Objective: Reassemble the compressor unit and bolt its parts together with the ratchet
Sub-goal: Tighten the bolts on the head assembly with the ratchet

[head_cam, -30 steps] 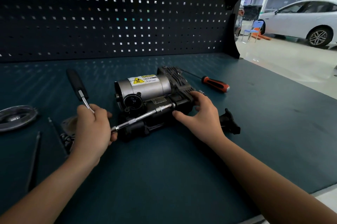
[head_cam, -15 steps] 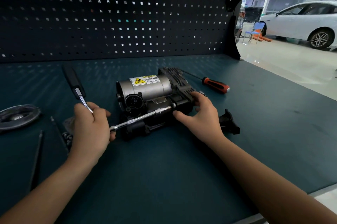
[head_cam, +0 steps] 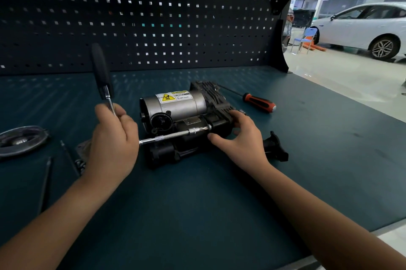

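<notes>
The left grip [head_cam: 113, 138] is clenching round the ratchet [head_cam: 102, 74] at its head, with the black handle standing up and away from the person. The extension bar [head_cam: 173, 135] is running out of the fist rightward to a socket seated on the front of the compressor unit [head_cam: 175, 107]. The right grip [head_cam: 239, 140] is curling over the unit's black end block, thumb in front and fingers on top, bracing it.

The unit is lying near the middle of the table [head_cam: 197, 204]. It is looking heavy and rigid, a metal can bolted to a finned casting. The block seems the sound place to hold, since the smooth silver can would likely be slippery.

Its label [head_cam: 174, 96] is showing a yellow warning triangle and "Do NOT touch"; the line above probably reads "Hot surface". A screwdriver [head_cam: 259, 103] is lying just behind.
</notes>
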